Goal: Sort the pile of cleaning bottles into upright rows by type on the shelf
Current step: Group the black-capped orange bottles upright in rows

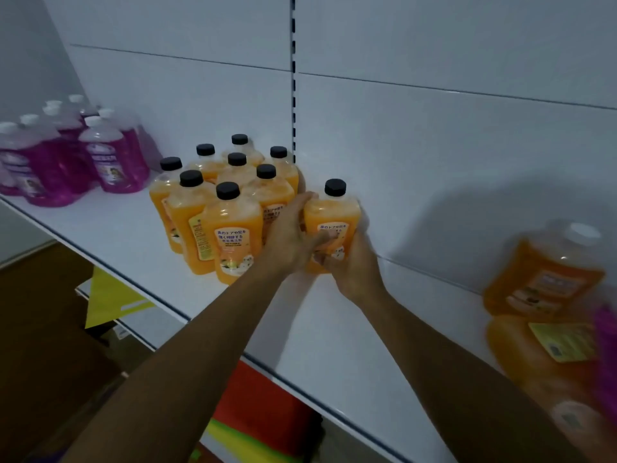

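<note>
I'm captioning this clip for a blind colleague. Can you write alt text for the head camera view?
Two bare hands, left hand and right hand, hold an upright orange plastic bottle with a black cap beside a cluster of matching orange bottles on a white shelf. Purple white-capped bottles stand far left; blurred orange bottles lie piled at right.

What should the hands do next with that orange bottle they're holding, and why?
Probably slide the black-capped orange plastic bottle a little leftward, snug against the upright group of matching orange bottles, then let go. Both the left hand and right hand grip it upright on the white shelf, just beside that group, so it seems nearly in its row.
</note>
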Demonstrator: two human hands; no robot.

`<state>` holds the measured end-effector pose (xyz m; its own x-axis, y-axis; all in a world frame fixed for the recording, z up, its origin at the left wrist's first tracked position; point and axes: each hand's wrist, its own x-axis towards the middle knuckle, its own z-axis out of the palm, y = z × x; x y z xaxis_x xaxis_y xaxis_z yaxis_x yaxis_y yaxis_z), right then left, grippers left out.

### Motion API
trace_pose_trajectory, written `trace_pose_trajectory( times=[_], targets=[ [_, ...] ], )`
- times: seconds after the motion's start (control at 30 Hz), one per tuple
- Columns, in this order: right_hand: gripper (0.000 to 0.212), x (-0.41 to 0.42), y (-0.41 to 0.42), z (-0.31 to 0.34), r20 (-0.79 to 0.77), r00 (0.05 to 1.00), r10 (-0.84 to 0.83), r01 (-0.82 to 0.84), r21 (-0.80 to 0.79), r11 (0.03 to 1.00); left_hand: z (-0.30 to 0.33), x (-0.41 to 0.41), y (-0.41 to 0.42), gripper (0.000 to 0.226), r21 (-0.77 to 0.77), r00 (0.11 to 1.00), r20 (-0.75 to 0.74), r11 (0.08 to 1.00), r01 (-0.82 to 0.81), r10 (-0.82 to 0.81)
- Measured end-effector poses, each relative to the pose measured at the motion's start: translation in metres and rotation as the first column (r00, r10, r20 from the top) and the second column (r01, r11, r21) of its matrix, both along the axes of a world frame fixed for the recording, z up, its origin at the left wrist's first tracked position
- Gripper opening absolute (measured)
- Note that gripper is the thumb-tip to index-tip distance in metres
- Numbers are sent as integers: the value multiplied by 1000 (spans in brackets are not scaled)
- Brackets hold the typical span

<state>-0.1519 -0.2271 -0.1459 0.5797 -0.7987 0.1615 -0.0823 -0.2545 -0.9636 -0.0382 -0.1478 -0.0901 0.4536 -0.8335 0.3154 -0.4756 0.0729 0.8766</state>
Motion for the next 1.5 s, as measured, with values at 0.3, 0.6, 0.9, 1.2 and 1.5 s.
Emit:
trace_pose_trajectory(
  times=[0.3, 0.6, 0.9, 1.2, 1.5],
  targets=[
    [61, 6, -24, -21, -228, 937, -266, 203, -265, 943, -11, 7, -30, 60, -46, 994, -78, 996, 75, -79],
    [54, -43, -13, 12, -311, 878, -363, 181, -487, 855, -24, -51, -4, 73, -304, 874, 374, 931, -201, 310],
    [48, -205, -16, 86, -3, 736, -677, 292, -901, 321, -40, -178, -62, 71, -35, 948, 246, 976, 215, -200],
    [73, -271, -27, 84, -337, 734, -590, 326, -587, 741, -40, -238, -104, 62, 112, 913, 114, 918, 380, -391],
    [66, -213, -28, 86, -295, 828, -477, 254, -561, 788, -33, -179, -69, 57, 26, 960, 84, 964, 265, -266]
  ],
)
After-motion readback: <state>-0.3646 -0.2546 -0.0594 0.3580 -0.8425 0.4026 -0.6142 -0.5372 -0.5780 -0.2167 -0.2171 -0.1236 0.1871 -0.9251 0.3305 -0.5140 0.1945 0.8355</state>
